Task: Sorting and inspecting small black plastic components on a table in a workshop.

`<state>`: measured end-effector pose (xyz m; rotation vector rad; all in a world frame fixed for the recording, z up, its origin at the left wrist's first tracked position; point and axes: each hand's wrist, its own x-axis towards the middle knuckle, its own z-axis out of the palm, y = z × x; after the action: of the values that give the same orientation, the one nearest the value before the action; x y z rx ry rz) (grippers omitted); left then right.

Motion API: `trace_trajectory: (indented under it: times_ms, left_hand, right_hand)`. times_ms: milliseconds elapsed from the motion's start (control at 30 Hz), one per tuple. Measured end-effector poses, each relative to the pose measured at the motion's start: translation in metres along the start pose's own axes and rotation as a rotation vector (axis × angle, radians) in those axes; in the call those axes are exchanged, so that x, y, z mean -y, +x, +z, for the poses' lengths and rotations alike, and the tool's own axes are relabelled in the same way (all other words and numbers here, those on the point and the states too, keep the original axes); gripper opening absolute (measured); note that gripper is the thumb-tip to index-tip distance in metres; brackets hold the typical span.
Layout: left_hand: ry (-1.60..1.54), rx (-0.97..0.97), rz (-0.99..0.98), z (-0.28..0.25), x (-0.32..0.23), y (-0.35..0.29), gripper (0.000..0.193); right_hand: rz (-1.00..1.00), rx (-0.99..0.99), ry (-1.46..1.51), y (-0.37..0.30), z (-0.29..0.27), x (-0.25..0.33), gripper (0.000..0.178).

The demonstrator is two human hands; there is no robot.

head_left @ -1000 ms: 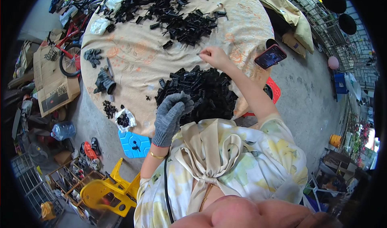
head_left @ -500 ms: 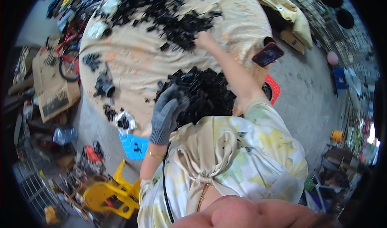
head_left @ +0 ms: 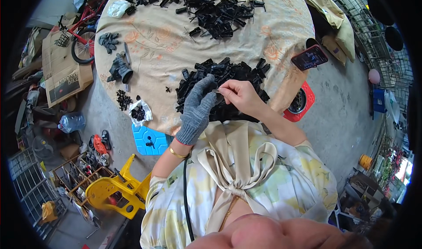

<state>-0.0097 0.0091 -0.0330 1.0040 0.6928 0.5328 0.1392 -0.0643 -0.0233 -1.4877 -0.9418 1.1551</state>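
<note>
A phone with a red case (head_left: 309, 57) lies at the table's right edge, screen up. Below it, a red square stool (head_left: 300, 102) stands on the concrete. A blue plastic block (head_left: 148, 141) sits on the floor just by the cloth's lower edge, a yellow plastic chair (head_left: 115, 189) lies tipped beyond it. A red bicycle (head_left: 81, 38) leans at upper left beside flattened cardboard (head_left: 61, 75), and a clear water bottle (head_left: 71, 122) lies near sandals (head_left: 100, 142).

The person is wearing a grey knit glove on the left hand (head_left: 196, 111), a gold bangle (head_left: 177, 153), and a pale floral blouse (head_left: 281, 178) with a cream bow.
</note>
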Motion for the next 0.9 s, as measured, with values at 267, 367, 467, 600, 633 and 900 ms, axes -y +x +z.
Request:
trace_trajectory:
  times_ms: [267, 367, 467, 600, 633, 900]
  left_hand:
    - [0.064, -0.049, 0.087, 0.008, -0.006, -0.008, 0.033]
    - [0.067, -0.071, 0.077, 0.009, -0.007, -0.010, 0.031]
    - [0.120, -0.095, 0.104, 0.008, -0.007, -0.012, 0.030]
    - [0.087, -0.112, 0.136, 0.009, -0.008, -0.014, 0.031]
    - [0.088, -0.113, 0.135, 0.010, -0.010, -0.015, 0.031]
    - [0.236, -0.067, 0.215, 0.012, -0.016, -0.016, 0.028]
  right_hand:
    - [-0.030, -0.019, 0.061, -0.010, 0.009, -0.002, 0.013]
    - [-0.055, -0.015, 0.062, -0.010, 0.011, 0.003, 0.014]
    - [-0.082, -0.023, 0.035, -0.011, 0.013, 0.004, 0.014]
    - [-0.102, -0.031, -0.011, -0.013, 0.014, 0.009, 0.013]
    - [-0.102, -0.031, -0.010, -0.014, 0.014, 0.011, 0.013]
    - [-0.200, -0.057, -0.082, -0.019, 0.008, 0.014, 0.011]
